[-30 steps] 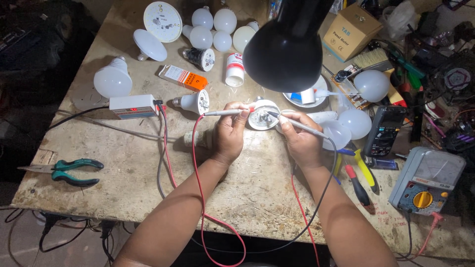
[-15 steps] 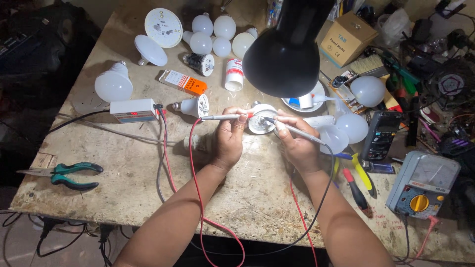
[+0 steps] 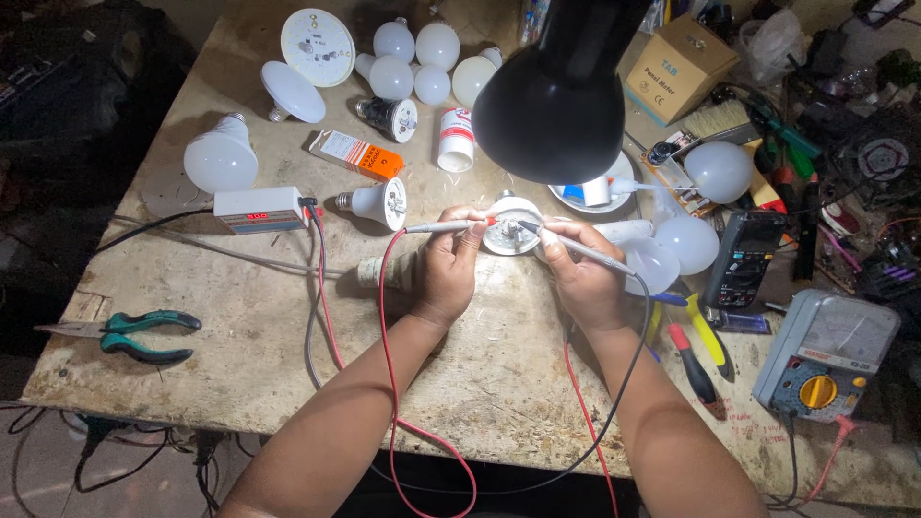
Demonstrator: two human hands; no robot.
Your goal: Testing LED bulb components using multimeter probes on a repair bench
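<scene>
Bulb base: I see a round white opened bulb base (image 3: 511, 230) lying on the tabletop (image 3: 240, 317) between my two hands, its metal parts facing up.
Left hand: my left hand (image 3: 447, 269) is closed on the red-tipped probe (image 3: 446, 226), whose tip touches the base just right of this grip.
Right hand: my right hand (image 3: 587, 273) is closed on the black-tipped probe (image 3: 566, 245), its tip meeting the base just left of the grip.
Leads: a red lead (image 3: 389, 317) runs back from the left grip and a black lead (image 3: 628, 369) from the right.
Dish: a white dish (image 3: 585, 197) beyond the right grip holds small parts.
Around: the analog meter (image 3: 827, 355) lies well right of the right grip; the green pliers (image 3: 129, 331) lie well left of the left grip.
In the way: the black lamp shade (image 3: 556, 96) hangs above the base, hiding part of the dish.
</scene>
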